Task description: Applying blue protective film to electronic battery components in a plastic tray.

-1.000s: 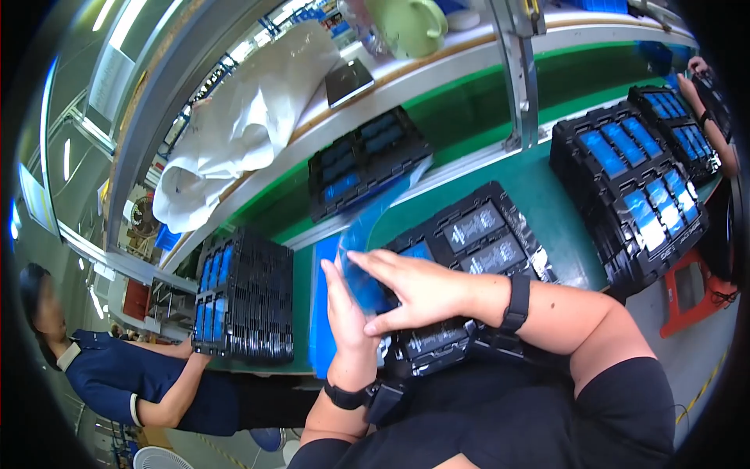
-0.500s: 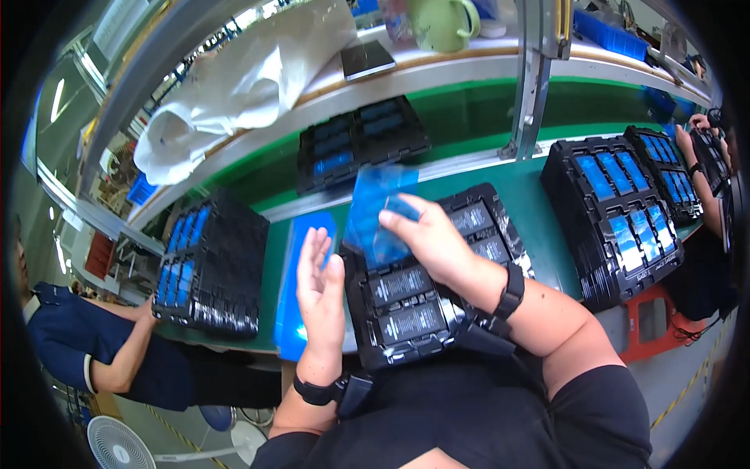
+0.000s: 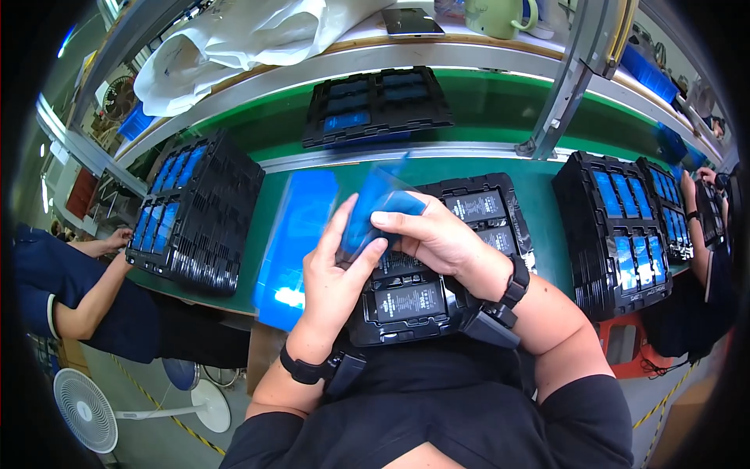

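Note:
A translucent blue film (image 3: 365, 215) is pinched between my two hands. My left hand (image 3: 328, 273) closes its thumb and fingers on the film's lower left part. My right hand (image 3: 441, 238) grips the right side, thumb on top. Beneath them a black plastic tray (image 3: 510, 205) lies tilted near my body, with flat black battery packs (image 3: 408, 300) in its pockets. My hands and the film cover the tray's upper left pockets. Just left of the tray, more blue film sheets (image 3: 291, 242) lie on the green table.
Tall stacks of black trays (image 3: 215, 211) with blue-covered pockets stand at left and right (image 3: 582, 242). Another tray (image 3: 379, 105) sits behind, below a shelf with white sheeting (image 3: 258, 39), a phone and a green mug (image 3: 500, 17). Co-workers' arms are at both sides.
My left hand, held apart and open before, has come in and closed on the blue film. The film now sits lower, bent between both hands. The whole view has shifted slightly.

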Demonstrator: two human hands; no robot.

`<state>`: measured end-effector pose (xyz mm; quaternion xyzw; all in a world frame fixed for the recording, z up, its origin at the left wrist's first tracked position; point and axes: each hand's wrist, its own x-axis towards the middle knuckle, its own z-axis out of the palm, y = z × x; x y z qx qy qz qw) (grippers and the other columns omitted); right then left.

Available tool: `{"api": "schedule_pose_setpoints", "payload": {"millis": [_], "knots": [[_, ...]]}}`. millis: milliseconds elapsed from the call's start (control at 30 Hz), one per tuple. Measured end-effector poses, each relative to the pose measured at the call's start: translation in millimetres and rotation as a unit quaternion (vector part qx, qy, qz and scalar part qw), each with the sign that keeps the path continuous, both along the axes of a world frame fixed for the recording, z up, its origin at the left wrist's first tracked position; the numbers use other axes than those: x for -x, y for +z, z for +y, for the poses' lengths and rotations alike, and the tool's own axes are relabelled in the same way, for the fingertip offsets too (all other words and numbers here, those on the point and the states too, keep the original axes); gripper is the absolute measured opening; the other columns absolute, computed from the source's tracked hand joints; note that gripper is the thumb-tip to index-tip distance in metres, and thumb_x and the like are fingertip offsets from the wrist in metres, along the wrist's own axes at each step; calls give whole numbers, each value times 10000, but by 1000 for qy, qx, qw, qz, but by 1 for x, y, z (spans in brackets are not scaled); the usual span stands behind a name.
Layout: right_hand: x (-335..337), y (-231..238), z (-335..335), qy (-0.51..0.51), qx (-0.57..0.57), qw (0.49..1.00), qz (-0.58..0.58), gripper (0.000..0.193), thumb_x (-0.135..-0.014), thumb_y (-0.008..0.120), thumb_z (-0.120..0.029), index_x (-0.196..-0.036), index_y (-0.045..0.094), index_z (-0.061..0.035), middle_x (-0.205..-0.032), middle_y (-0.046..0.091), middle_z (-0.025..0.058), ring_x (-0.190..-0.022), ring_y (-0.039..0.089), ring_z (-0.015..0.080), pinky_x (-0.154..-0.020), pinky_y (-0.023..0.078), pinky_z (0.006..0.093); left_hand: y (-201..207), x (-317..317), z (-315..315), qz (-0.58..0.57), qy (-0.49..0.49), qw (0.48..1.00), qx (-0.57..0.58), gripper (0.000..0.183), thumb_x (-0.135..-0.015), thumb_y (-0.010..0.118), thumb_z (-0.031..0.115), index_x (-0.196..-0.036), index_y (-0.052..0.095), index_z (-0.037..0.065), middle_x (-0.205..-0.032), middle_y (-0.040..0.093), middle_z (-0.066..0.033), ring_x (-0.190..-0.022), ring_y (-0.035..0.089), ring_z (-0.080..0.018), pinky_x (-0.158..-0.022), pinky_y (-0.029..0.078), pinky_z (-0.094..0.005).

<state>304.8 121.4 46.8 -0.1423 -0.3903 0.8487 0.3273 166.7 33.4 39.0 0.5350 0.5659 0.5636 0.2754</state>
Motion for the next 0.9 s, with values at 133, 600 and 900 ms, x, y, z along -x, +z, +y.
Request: {"api": "schedule_pose_setpoints", "payload": {"millis": [133, 600, 900], "knots": [[-3, 5, 1, -140, -170, 973, -72, 256, -803, 720, -116, -995, 581, -18, -933, 622, 40, -823, 602, 122, -720, 494, 253, 9, 10, -3, -60, 2, 997, 43, 267, -888, 638, 141, -1110, 635, -7, -874, 673, -79, -673, 620, -95, -579, 514, -232], [-1, 18, -2, -260, -682, 652, -206, 522, -613, 756, -51, -1101, 572, -46, -1136, 562, 158, -1055, 524, 319, -876, 441, 402, 27, 47, -28, 299, -80, 951, 15, 247, -874, 629, 259, -1013, 690, 63, -804, 666, -117, -693, 640, -250, -627, 497, -320], [-6, 13, -10, -208, -646, 707, -198, 122, -691, 730, -36, -765, 638, -3, -677, 624, 115, -592, 599, 256, -556, 458, 324, 29, 48, -40, -135, -119, 968, 175, 703, -884, 637, 184, -1459, 238, 115, -722, 653, -106, -533, 610, -131, -504, 490, -257]]}}
